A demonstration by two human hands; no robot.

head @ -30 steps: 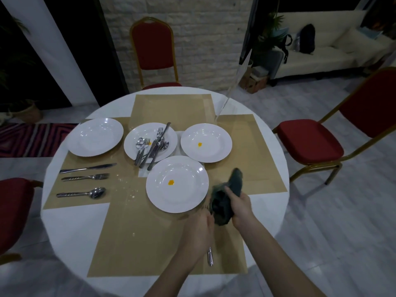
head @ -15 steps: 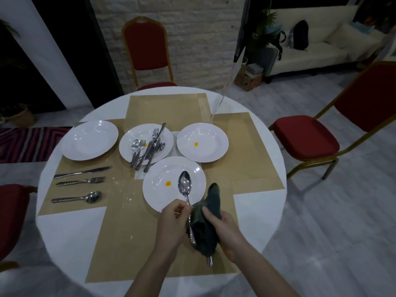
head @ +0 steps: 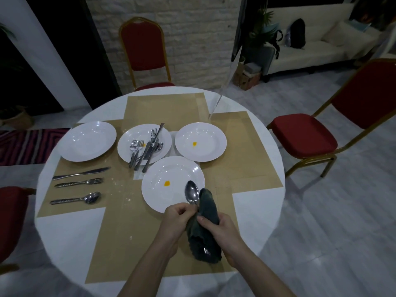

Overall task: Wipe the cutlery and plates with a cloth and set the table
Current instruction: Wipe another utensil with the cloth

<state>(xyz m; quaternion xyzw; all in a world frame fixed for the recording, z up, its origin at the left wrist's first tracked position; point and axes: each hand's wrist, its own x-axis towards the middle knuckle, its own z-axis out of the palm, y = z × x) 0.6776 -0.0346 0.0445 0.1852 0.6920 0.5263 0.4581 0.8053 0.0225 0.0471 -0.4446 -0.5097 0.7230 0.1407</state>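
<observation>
My left hand [head: 179,219] pinches a steel spoon [head: 191,192] by its neck, bowl pointing away over the near white plate [head: 169,196], which has a yellow spot. My right hand [head: 220,229] grips a dark green cloth [head: 206,213] wrapped round the spoon's handle; the handle tip shows below the cloth. A plate [head: 137,136] in the middle holds a pile of cutlery [head: 147,146]. Another spotted plate [head: 211,137] sits to the right, and a clean plate [head: 87,141] to the left. A knife [head: 81,173], fork [head: 79,182] and spoon [head: 76,199] lie side by side at the left.
The round white table [head: 64,234] carries tan placemats [head: 120,239]. Red chairs stand at the back [head: 142,48], the right [head: 304,133] and the left edge [head: 10,219]. A clear acrylic sheet [head: 227,82] rises from the table's far right.
My left hand lifted the spoon off the mat and raised its bowl over the near plate. My right hand brought the cloth in and wrapped it round the handle.
</observation>
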